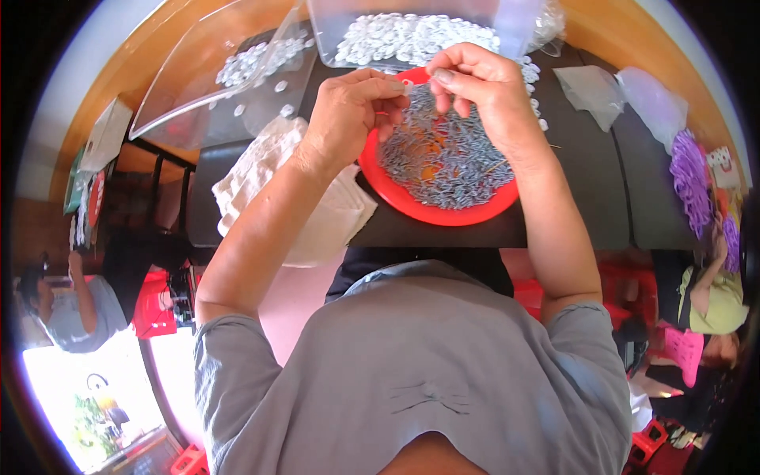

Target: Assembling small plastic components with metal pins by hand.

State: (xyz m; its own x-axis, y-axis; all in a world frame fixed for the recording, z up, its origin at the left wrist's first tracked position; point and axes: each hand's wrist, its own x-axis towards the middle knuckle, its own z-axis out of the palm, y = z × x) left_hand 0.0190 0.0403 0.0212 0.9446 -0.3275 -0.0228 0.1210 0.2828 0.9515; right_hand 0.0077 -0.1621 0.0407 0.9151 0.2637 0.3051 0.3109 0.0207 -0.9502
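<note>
Both hands work over the red plate (396, 194), heaped with small grey pins (443, 162). The left hand (344, 115) and right hand (483, 87) pinch fingertips together on one tiny piece; most pins and white rings (412, 38) remain.

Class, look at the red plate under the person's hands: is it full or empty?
Full. The red plate is heaped with small grey metal pieces covering nearly all its middle; only the rim and a small orange patch show.

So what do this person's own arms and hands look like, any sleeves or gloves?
Both are bare: no gloves, rings, watch or bracelets show on the left hand or the right hand. The forearms are uncovered up to short grey sleeves of a plain grey shirt, ending just above the elbows.
</note>
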